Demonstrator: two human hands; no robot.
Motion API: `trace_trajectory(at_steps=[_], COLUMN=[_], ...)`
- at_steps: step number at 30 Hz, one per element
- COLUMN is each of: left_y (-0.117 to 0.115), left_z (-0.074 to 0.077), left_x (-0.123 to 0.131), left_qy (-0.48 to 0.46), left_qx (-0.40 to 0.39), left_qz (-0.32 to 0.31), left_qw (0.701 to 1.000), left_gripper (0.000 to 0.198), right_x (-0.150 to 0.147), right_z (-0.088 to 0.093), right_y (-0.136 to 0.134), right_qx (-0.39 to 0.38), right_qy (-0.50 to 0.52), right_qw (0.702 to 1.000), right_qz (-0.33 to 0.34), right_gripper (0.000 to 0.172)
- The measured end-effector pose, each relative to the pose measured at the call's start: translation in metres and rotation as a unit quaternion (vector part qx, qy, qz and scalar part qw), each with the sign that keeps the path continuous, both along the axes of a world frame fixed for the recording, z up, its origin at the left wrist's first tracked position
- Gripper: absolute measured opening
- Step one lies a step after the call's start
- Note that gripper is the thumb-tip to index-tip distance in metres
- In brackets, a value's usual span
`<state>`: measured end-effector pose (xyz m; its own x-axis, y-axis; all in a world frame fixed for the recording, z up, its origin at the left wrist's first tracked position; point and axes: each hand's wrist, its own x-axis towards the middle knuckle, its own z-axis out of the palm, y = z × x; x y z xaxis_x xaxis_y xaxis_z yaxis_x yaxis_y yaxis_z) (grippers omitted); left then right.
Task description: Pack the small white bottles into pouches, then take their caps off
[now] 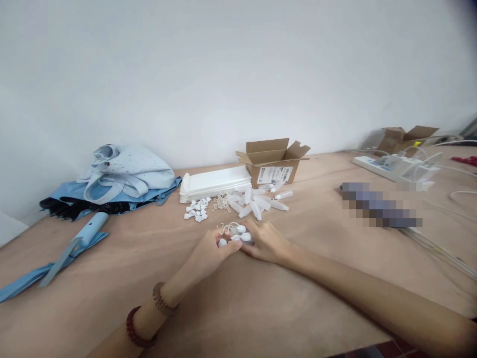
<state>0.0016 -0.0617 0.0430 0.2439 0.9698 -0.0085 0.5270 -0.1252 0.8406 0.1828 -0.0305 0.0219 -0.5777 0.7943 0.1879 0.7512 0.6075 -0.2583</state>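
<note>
My left hand point(208, 252) and my right hand point(266, 242) are curled around a small cluster of capped bottles point(244, 234) at the middle of the table. White caps and thin cream strings point(225, 227) show between the hands. The fingers of both hands are bent against the cluster; their undersides are hidden. Just beyond lie loose white caps point(197, 210), a small heap of cream strings point(221, 201) and a pile of translucent empty-looking bottles point(257, 203).
A stack of white packets point(216, 183) and an open cardboard box point(276, 166) stand behind. Left are a light-blue bag point(130, 171) and a blue umbrella point(91, 228). Right are a pixelated object point(378, 205), a power strip point(395, 168), cables and another box point(402, 140).
</note>
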Motion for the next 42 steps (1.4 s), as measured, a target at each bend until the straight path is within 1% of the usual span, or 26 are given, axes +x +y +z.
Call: trace_trajectory(at_steps=[4,12,15,19,21,23,27,30,32,37,42], left_y=[0.0,0.002,0.001,0.003,0.004,0.004,0.001,0.0,0.0,0.001,0.001], left_z=[-0.001,0.0,-0.002,-0.011,-0.013,-0.012,-0.005,-0.003,-0.004,-0.007,-0.005], left_x=[0.001,-0.001,0.0,0.001,0.001,0.001,0.0,-0.001,0.0,0.002,-0.001], left_qy=[-0.018,0.001,-0.009,-0.023,-0.017,-0.008,0.002,0.008,0.009,0.021,0.003], left_qx=[0.008,0.037,0.023,-0.022,-0.027,-0.006,0.062,0.079,0.074,0.05,0.056], left_qz=[-0.005,-0.033,-0.025,-0.001,0.01,0.012,0.005,0.002,-0.005,-0.003,-0.024], left_qw=[1.0,0.999,0.999,0.999,0.999,1.0,0.998,0.997,0.997,0.999,0.998], left_gripper=[0.021,0.023,0.024,0.032,0.033,0.031,0.022,0.019,0.022,0.04,0.026], right_x=[0.0,0.0,0.0,0.0,0.0,0.0,0.0,0.001,0.001,0.001,0.001], right_z=[0.0,-0.002,-0.001,0.001,0.001,0.001,0.0,-0.001,-0.001,-0.002,-0.004], right_y=[0.0,0.0,-0.001,-0.002,-0.002,-0.002,-0.001,-0.001,-0.001,-0.001,-0.001], right_qx=[0.003,0.009,0.008,0.005,0.003,0.0,0.0,0.001,0.001,0.003,0.005], right_qy=[-0.009,-0.004,-0.01,-0.013,-0.012,-0.01,-0.014,-0.013,-0.012,0.0,0.009], right_qw=[1.0,1.0,1.0,1.0,1.0,1.0,1.0,1.0,1.0,1.0,1.0], right_qz=[-0.002,0.004,0.007,0.01,0.007,0.005,0.009,0.013,0.016,0.021,0.008], right_gripper=[0.031,0.028,0.029,0.033,0.033,0.032,0.032,0.032,0.031,0.029,0.03])
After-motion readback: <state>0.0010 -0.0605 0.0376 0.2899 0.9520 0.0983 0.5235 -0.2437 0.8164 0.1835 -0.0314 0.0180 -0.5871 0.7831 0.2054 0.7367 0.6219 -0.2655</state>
